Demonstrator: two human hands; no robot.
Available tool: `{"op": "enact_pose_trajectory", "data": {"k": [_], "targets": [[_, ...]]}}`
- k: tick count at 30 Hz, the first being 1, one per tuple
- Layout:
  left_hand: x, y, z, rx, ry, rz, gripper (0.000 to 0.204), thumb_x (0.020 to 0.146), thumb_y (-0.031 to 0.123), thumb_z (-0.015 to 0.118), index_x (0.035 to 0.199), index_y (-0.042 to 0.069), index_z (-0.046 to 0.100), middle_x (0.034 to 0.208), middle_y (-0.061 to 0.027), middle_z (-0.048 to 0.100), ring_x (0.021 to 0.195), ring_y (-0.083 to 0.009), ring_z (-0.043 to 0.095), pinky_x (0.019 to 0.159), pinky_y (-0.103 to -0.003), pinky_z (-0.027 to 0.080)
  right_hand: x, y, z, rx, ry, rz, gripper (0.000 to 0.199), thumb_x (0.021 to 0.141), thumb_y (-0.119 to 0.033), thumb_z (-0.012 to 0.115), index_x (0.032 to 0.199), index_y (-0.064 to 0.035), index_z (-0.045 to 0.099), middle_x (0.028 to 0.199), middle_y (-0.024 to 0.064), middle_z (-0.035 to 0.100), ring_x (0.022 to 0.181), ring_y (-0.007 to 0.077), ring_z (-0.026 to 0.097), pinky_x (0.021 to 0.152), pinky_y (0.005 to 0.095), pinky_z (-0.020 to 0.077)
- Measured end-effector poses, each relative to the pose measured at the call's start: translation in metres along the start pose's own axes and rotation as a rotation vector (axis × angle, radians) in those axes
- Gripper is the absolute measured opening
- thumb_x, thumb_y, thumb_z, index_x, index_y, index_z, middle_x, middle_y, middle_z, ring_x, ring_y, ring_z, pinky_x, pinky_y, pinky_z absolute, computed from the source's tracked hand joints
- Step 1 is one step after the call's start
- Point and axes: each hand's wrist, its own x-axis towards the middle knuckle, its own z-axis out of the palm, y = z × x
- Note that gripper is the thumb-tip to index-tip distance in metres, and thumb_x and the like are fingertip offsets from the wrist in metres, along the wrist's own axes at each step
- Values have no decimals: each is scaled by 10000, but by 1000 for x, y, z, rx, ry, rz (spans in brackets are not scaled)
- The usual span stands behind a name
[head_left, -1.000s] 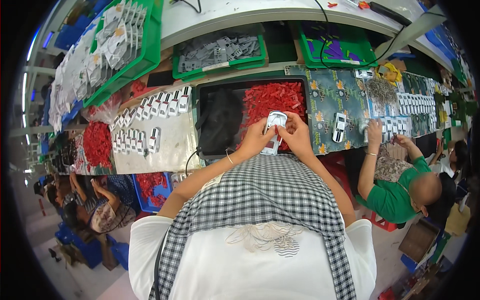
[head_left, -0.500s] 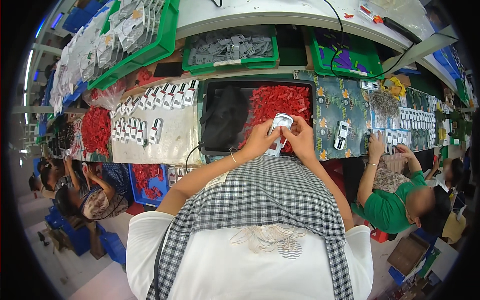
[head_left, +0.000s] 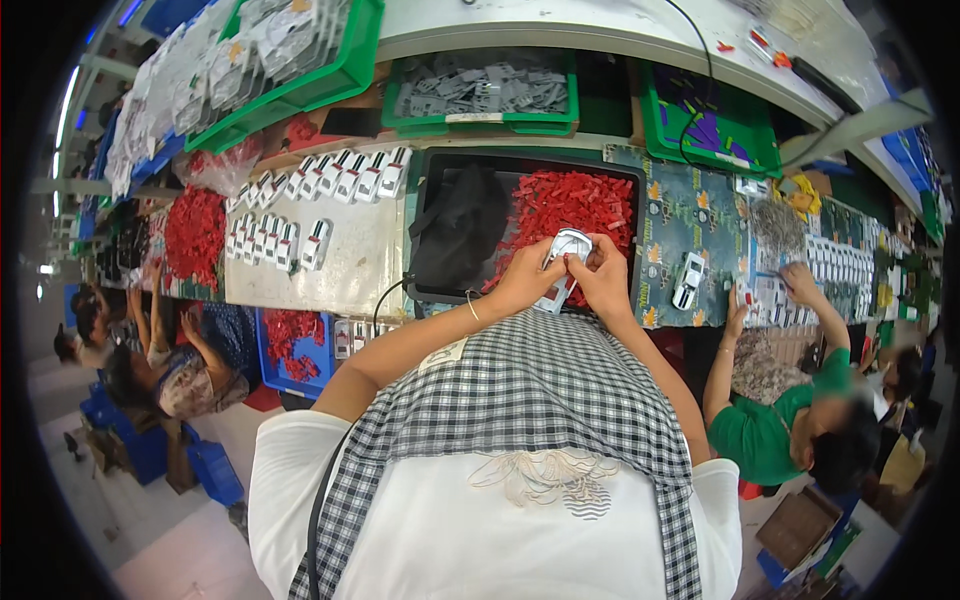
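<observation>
In front of my apron, my left hand (head_left: pixel 522 278) is closed around a white toy car body (head_left: pixel 572 243) with its hollow, silvery-grey side turned up. My right hand (head_left: pixel 602 280) pinches at the same body from the other side, thumb and fingertips pressed inside it. A speck of red shows by those fingertips; whether it is a separate piece I cannot tell. Just beyond both hands, a black tray (head_left: pixel 417 232) holds a heap of small red plastic parts (head_left: pixel 570 195) and a crumpled black cloth or bag (head_left: pixel 462 222).
Rows of white toy cars (head_left: pixel 345 176) stand on the board at left, near another red heap (head_left: pixel 197 230). One car (head_left: pixel 688 281) sits right of the tray. Green bins (head_left: pixel 480 122) line the back. A co-worker in green (head_left: pixel 765 415) works at right.
My hands stay on the toy car body with only slight finger movement. The view has shifted a little. The co-worker at right has raised one hand, now holding a small white and red thing.
</observation>
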Motion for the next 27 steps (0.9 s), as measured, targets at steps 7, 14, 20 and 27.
{"op": "enact_pose_trajectory", "data": {"k": [7, 14, 20, 27], "targets": [[-5, -50, -74, 25, 445, -41, 240, 864, 224, 568, 935, -5, 581, 724, -123, 613, 604, -182, 576, 578, -334, 474, -2, 7, -4, 189, -126, 54, 357, 842, -48, 628, 1178, -22, 509, 936, 37, 568, 825, 89, 537, 718, 212, 458], [-68, -264, -262, 931, 518, -478, 421, 955, 111, 296, 1356, -18, 310, 1421, -227, 254, 1344, -340, 188, 1138, -454, 65, -12, 49, -43, 160, 36, 123, 198, 885, -160, 603, 1050, -50, 591, 827, -20, 558, 738, 69, 536, 632, 209, 434], [-93, -339, -337, 1422, 726, -695, 530, 887, 362, 527, 1346, 125, 407, 1096, -157, 553, 967, -329, 544, 776, -487, 458, -13, 71, -26, 127, 46, 128, 200, 835, -95, 624, 1018, -19, 599, 823, 43, 623, 758, 93, 588, 677, 248, 489], [-89, -330, -340, 1486, 934, -705, 544, 837, 371, 620, 1324, 252, 410, 1230, -112, 470, 1094, -312, 495, 792, -460, 490, -20, 73, -37, 81, 167, 82, 183, 809, -60, 620, 980, -2, 597, 788, 37, 627, 707, 97, 588, 647, 245, 480]]}}
